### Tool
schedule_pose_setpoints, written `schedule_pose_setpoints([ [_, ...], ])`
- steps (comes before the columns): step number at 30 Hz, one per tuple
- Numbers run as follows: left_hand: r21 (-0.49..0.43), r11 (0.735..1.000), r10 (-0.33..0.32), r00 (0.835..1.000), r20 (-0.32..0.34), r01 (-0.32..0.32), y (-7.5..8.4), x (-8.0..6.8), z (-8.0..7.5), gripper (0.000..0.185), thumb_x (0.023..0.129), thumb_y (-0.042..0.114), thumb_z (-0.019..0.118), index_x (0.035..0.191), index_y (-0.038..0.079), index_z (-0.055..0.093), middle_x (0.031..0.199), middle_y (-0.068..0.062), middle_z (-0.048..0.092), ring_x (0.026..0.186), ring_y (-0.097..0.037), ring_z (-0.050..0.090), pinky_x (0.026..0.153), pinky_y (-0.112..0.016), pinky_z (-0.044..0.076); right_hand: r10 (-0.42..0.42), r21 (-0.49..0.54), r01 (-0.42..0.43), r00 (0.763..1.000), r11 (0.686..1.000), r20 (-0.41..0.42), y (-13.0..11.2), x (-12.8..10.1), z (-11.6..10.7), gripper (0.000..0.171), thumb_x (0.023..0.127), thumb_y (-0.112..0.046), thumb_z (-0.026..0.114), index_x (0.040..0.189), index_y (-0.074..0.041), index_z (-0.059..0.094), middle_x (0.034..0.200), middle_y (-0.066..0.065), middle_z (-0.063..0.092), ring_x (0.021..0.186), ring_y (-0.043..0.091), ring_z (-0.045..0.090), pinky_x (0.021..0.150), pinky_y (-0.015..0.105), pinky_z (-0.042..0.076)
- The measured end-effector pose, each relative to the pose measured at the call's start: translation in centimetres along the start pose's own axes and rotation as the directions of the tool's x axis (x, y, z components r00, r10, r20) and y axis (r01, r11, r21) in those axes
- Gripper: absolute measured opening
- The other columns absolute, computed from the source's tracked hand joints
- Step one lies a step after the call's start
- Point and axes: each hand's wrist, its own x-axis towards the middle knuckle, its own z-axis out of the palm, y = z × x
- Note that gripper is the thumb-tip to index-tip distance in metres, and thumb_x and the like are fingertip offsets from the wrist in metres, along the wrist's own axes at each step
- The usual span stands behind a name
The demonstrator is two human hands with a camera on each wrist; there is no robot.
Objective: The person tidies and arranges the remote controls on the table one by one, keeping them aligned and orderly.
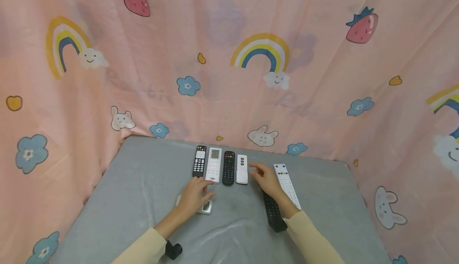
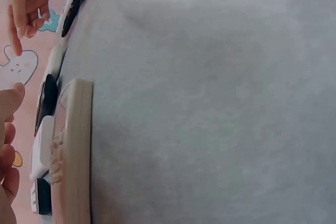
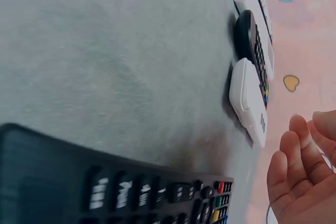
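Note:
Four remote controls stand side by side in a row: a black one with pale buttons (image 1: 199,161), a white one with a small screen (image 1: 214,164), a slim black one (image 1: 228,168) and a small white one (image 1: 242,169). My left hand (image 1: 192,197) hovers at the row's left end, above a pale remote with a screen (image 1: 206,207) that it partly hides. Its fingers hold nothing. To the right of the small white remote is my right hand (image 1: 268,181), loosely bent and holding nothing. Beneath its wrist lie a long black remote (image 1: 274,214) and a long white remote (image 1: 288,184).
A grey cloth covers the table (image 1: 122,200). Behind it hangs a pink patterned curtain (image 1: 215,108), which meets the table's back edge. A black wrist device (image 1: 173,251) sits by the left sleeve.

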Motion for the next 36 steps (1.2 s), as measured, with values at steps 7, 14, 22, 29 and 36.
schedule_pose_setpoints([
  [7, -0.062, 0.998, 0.026, 0.999, 0.036, -0.024, 1.3, 0.2, 1.1, 0.036, 0.074, 0.025, 0.087, 0.108, 0.017, 0.075, 0.074, 0.009, 0.057, 0.071, -0.003, 0.041, 0.063, -0.018, 0.036, 0.040, 0.014, -0.040, 0.999, 0.999, -0.019, 0.5, -2.5, -1.4, 0.031, 0.096, -0.015, 0.064, 0.127, -0.011, 0.066, 0.087, 0.007, 0.066, 0.066, 0.007, 0.051, 0.061, 0.022, 0.044],
  [14, -0.094, 0.994, 0.064, 0.996, 0.062, -0.058, 4.4, 2.2, 3.0, 0.035, 0.078, 0.028, 0.084, 0.110, 0.020, 0.074, 0.076, 0.012, 0.057, 0.072, -0.003, 0.044, 0.064, -0.017, 0.039, 0.073, -0.001, -0.073, 0.995, 0.997, -0.073, 1.2, -5.5, -2.7, 0.032, 0.095, -0.012, 0.066, 0.126, -0.012, 0.066, 0.089, 0.005, 0.067, 0.072, 0.002, 0.054, 0.065, 0.020, 0.046],
  [22, -0.115, 0.988, 0.115, 0.985, 0.131, -0.100, 7.4, 5.2, 5.1, 0.033, 0.084, 0.030, 0.078, 0.115, 0.020, 0.072, 0.081, 0.010, 0.059, 0.078, -0.005, 0.045, 0.070, -0.020, 0.040, 0.139, -0.026, -0.144, 0.979, 0.989, -0.147, 2.5, -9.5, -4.1, 0.033, 0.093, -0.012, 0.068, 0.125, -0.009, 0.066, 0.087, 0.005, 0.069, 0.073, 0.001, 0.054, 0.068, 0.019, 0.047],
  [29, -0.081, 0.986, 0.160, 0.969, 0.189, -0.147, 9.0, 7.8, 7.0, 0.034, 0.086, 0.036, 0.075, 0.117, 0.020, 0.072, 0.082, 0.008, 0.061, 0.077, -0.007, 0.045, 0.070, -0.021, 0.038, 0.181, 0.007, -0.183, 0.963, 0.983, -0.202, 3.8, -12.2, -4.3, 0.032, 0.088, -0.007, 0.070, 0.120, -0.006, 0.068, 0.079, 0.005, 0.068, 0.065, -0.001, 0.052, 0.061, 0.019, 0.046],
  [36, 0.046, 0.986, 0.138, 0.946, 0.294, -0.159, 9.0, 9.2, 9.0, 0.039, 0.087, 0.045, 0.072, 0.120, 0.024, 0.070, 0.095, 0.007, 0.065, 0.087, -0.009, 0.050, 0.075, -0.024, 0.041, 0.198, 0.038, -0.194, 0.951, 0.980, -0.237, 4.8, -14.1, -3.5, 0.031, 0.085, -0.007, 0.074, 0.115, -0.005, 0.070, 0.076, 0.003, 0.068, 0.061, -0.001, 0.052, 0.057, 0.020, 0.045],
])
